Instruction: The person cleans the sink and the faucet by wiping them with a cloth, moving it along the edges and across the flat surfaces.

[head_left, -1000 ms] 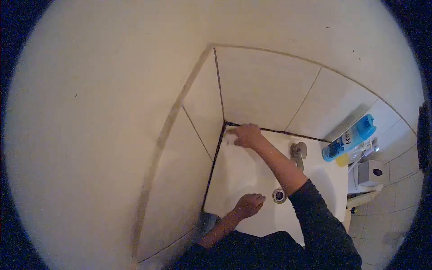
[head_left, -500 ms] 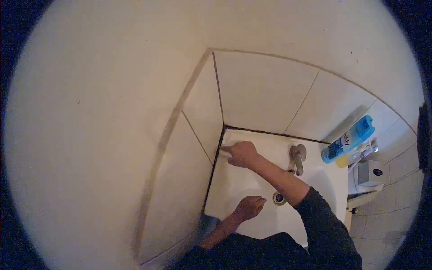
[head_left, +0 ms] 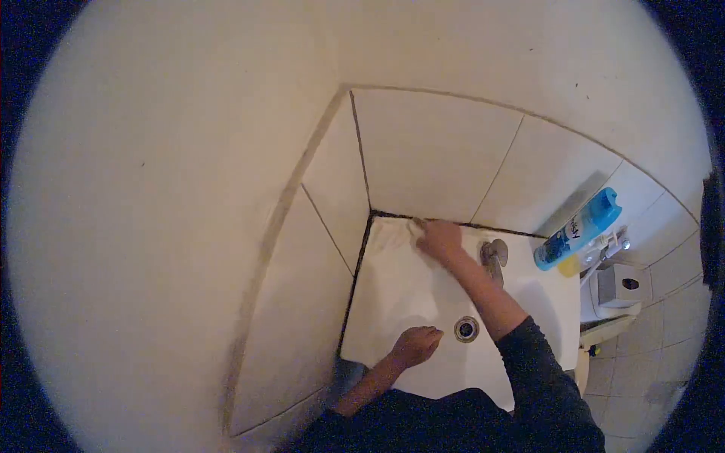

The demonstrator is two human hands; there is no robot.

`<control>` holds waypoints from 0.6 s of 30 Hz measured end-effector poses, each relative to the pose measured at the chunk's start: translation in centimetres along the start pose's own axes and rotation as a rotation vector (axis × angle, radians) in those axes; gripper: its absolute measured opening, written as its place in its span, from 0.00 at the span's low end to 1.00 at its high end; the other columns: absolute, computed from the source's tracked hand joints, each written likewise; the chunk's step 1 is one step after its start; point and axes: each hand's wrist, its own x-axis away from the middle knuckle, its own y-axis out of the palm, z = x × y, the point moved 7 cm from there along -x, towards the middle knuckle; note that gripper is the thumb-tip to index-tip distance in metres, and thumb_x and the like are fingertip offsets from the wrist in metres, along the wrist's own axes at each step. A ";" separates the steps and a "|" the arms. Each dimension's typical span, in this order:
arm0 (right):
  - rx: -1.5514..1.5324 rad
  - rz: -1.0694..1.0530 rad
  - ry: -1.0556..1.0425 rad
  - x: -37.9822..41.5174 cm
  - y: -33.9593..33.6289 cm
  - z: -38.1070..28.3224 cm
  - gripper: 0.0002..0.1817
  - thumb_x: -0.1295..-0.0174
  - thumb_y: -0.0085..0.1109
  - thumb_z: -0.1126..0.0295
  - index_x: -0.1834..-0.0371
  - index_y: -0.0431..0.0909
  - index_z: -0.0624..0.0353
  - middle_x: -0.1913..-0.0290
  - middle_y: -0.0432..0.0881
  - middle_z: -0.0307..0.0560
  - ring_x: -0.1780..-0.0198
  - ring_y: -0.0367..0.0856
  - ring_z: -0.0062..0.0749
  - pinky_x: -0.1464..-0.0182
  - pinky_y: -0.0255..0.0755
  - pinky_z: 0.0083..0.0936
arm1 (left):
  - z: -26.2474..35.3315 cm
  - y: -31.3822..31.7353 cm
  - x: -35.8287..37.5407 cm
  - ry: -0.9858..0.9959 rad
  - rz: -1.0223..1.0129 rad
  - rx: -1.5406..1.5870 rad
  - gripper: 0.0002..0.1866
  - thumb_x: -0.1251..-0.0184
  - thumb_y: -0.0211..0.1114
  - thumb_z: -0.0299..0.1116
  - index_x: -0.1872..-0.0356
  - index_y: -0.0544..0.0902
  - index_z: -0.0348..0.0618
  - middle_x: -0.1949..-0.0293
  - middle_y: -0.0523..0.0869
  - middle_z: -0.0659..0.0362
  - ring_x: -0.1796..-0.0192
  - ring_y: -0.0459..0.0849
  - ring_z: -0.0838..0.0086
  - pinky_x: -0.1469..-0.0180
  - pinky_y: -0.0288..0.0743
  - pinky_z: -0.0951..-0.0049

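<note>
The right hand presses a pale cloth on the sink's back rim; the tap stands just beside that grip. The left hand rests on the front rim.

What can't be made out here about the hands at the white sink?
- Head view: whatever the right hand presses on the back rim of the white ceramic sink is covered by the hand; only a pale blur shows.
- Left hand is curled on the front rim; its palm is hidden.
- Label on the blue plastic bottle is too small to read.
- Grey metal tap is partly behind the right forearm.
</note>
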 end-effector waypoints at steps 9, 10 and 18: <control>0.011 0.008 0.009 3.2 0.9 -0.3 0.27 0.53 0.52 0.59 0.45 0.65 0.38 0.66 0.78 0.49 0.66 0.79 0.41 0.67 0.72 0.39 | -0.8 0.7 0.6 -0.133 -0.114 0.014 0.12 0.43 0.51 0.35 0.60 0.76 0.43 0.61 0.79 0.51 0.58 0.78 0.59 0.56 0.72 0.60; 0.008 0.005 0.048 3.5 0.8 -0.1 0.27 0.53 0.52 0.60 0.44 0.65 0.39 0.66 0.78 0.49 0.66 0.79 0.42 0.67 0.72 0.39 | -0.3 0.2 0.3 -0.090 -0.082 0.013 0.11 0.43 0.50 0.34 0.62 0.75 0.41 0.64 0.79 0.50 0.61 0.77 0.58 0.59 0.72 0.60; -0.049 0.028 -0.045 8.5 2.4 -1.5 0.27 0.52 0.53 0.58 0.43 0.63 0.35 0.69 0.78 0.52 0.67 0.79 0.42 0.67 0.72 0.40 | -0.9 1.5 0.5 -0.173 -0.249 -0.020 0.14 0.43 0.49 0.35 0.58 0.75 0.42 0.59 0.79 0.50 0.56 0.76 0.57 0.53 0.70 0.59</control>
